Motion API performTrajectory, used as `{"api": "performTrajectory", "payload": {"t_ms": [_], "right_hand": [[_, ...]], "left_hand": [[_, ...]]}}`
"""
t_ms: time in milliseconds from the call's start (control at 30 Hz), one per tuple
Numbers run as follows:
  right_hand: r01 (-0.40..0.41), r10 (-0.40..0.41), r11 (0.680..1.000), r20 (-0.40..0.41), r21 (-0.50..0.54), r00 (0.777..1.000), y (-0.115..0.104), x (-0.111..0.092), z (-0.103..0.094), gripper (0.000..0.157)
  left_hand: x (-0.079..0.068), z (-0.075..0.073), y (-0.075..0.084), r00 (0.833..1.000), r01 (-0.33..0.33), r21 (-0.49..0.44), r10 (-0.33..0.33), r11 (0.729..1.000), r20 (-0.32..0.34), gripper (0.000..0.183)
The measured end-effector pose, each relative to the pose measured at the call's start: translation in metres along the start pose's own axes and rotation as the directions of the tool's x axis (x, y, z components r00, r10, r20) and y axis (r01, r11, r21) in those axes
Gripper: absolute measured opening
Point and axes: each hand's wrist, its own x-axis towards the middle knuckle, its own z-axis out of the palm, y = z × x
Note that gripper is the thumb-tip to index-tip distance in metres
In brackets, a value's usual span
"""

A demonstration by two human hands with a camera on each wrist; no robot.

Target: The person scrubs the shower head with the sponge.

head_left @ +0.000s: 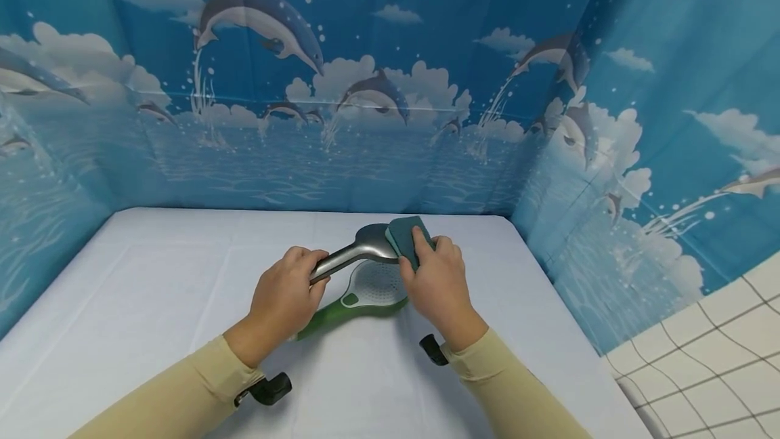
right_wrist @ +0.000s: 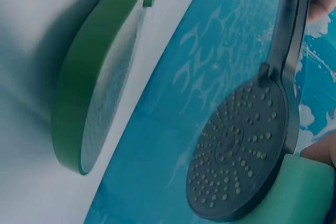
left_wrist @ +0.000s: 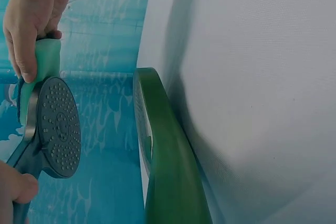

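My left hand (head_left: 286,290) grips the handle of a grey metallic shower head (head_left: 373,242), held above the table with its back upward. In the right wrist view its dark nozzle face (right_wrist: 231,145) shows, dotted with pale nubs. My right hand (head_left: 437,283) pinches a green sponge (head_left: 409,236) with a darker scouring side and holds it against the back of the shower head's round end. Below both hands lies a second shower head, green with a pale perforated face (head_left: 374,283), on the white cloth. Part of its handle is hidden behind my left hand.
A white cloth covers the table (head_left: 183,276). Blue curtains printed with dolphins (head_left: 262,12) stand along the back and both sides. White tiles with dark lines (head_left: 713,358) show at the lower right. Black wrist mounts (head_left: 271,388) sit under both sleeves.
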Motion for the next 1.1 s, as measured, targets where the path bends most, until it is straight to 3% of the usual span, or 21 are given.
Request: {"api": "performTrajectory", "payload": {"t_ms": [367, 533, 700, 833, 1000, 1100], "right_hand": [[0.093, -0.104, 0.99, -0.106, -0.102, 0.989, -0.018, -0.012, 0.019, 0.062], [0.216, -0.254, 0.948, -0.149, -0.232, 0.956, -0.04, -0.02, 0.034, 0.063], [0.291, -0.339, 0.92, -0.158, -0.262, 0.928, -0.056, -0.027, 0.044, 0.064], [0.26, -0.293, 0.939, -0.129, -0.225, 0.947, -0.051, -0.023, 0.034, 0.063], [0.085, -0.095, 0.98, -0.046, -0.178, 0.994, -0.018, -0.003, 0.009, 0.063], [-0.01, 0.013, 0.99, 0.019, -0.144, 1.0, -0.002, 0.005, 0.002, 0.062]], "left_hand": [[-0.001, 0.005, 0.0, 1.0, -0.004, -0.004, 0.004, 1.0, -0.012, 0.037], [-0.002, 0.007, 0.004, 1.0, 0.011, 0.012, -0.011, 1.0, 0.009, 0.038], [-0.005, 0.008, 0.004, 1.0, 0.023, 0.034, -0.023, 0.999, 0.001, 0.038], [-0.005, 0.006, 0.001, 1.0, -0.021, 0.059, 0.021, 0.998, -0.006, 0.038], [-0.004, 0.003, -0.007, 0.994, -0.093, 0.094, 0.098, 0.991, -0.047, 0.036], [-0.004, 0.002, -0.01, 0.99, -0.114, 0.107, 0.122, 0.988, -0.068, 0.037]]}}
